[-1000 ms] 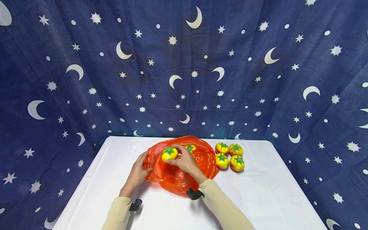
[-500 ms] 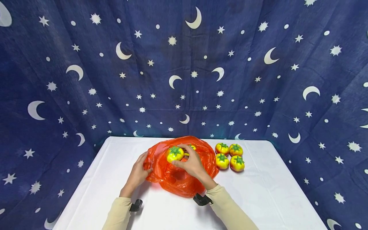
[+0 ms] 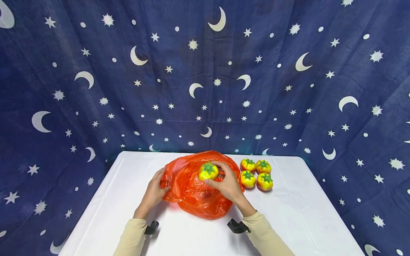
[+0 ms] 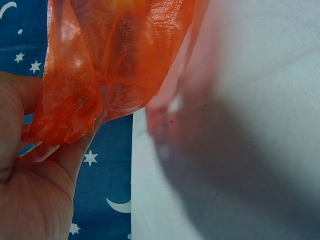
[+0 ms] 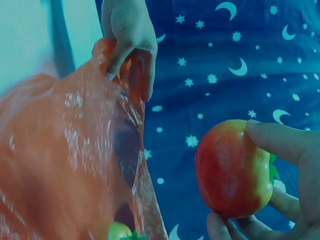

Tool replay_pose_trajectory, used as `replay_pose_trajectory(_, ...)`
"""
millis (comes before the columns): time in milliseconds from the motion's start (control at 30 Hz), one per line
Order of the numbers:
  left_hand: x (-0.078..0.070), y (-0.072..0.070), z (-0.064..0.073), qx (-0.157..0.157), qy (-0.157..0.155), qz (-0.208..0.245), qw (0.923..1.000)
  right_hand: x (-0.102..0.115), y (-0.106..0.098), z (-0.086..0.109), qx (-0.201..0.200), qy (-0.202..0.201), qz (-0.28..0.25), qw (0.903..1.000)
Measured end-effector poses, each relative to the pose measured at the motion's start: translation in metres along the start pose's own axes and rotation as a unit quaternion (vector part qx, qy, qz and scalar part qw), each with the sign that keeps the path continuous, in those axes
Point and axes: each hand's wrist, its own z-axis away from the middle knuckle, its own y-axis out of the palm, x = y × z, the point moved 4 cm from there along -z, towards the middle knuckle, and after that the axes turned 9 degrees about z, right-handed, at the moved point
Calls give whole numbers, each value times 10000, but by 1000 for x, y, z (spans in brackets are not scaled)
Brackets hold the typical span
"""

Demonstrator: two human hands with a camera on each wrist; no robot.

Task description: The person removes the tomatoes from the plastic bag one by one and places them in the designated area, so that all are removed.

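A red plastic bag lies slumped on the white-covered table, its mouth facing up. My left hand grips its left rim between thumb and fingers; the left wrist view shows the gathered film in that grasp. Over the bag, my right hand holds a yellow-and-red tomato with a green leafy top, thumb on one side and fingers on the other. In the right wrist view, the held tomato is apart from the bag, while a second tomato shows at the bag's opening.
Several similar tomatoes stand grouped just right of the bag. White cloth covers the table. A dark blue curtain with moons and stars hangs behind and at both sides.
My right hand has moved steadily rightward over the bag, carrying the tomato. The tomato seen earlier in the bag is now hidden in the head view. My left hand keeps its place on the rim.
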Motion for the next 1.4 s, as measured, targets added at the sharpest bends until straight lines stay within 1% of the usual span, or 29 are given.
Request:
replay_pose_trajectory(133,-1,0,0,29,-65,-14,10000,-6,-9,4,-78,79,70,9999)
replay_pose_trajectory(267,-2,0,-1,-3,-17,-1,10000,-12,-18,8,-166,124,155,9997)
replay_pose_trajectory(400,-2,-1,-2,-13,22,14,10000,-22,-25,13,-227,221,369,9988)
replay_pose_trajectory(600,0,-1,-3,12,-56,62,10000,-33,-35,20,-331,374,757,9959)
replay_pose_trajectory(800,2,1,-3,37,-99,72,9999,-46,-47,26,-404,270,652,9967)
replay_pose_trajectory(967,3,1,-3,37,-58,78,9999,-60,-56,30,-410,431,407,9974)
replay_pose_trajectory(1100,3,1,-3,63,-25,17,10000,-67,-65,33,-447,478,238,9976)
replay_pose_trajectory(1267,3,1,-3,50,-15,40,10000,-79,-74,39,-541,656,450,9954)
replay_pose_trajectory(1400,4,1,-3,48,-55,26,10000,-90,-77,44,-566,790,676,9930)
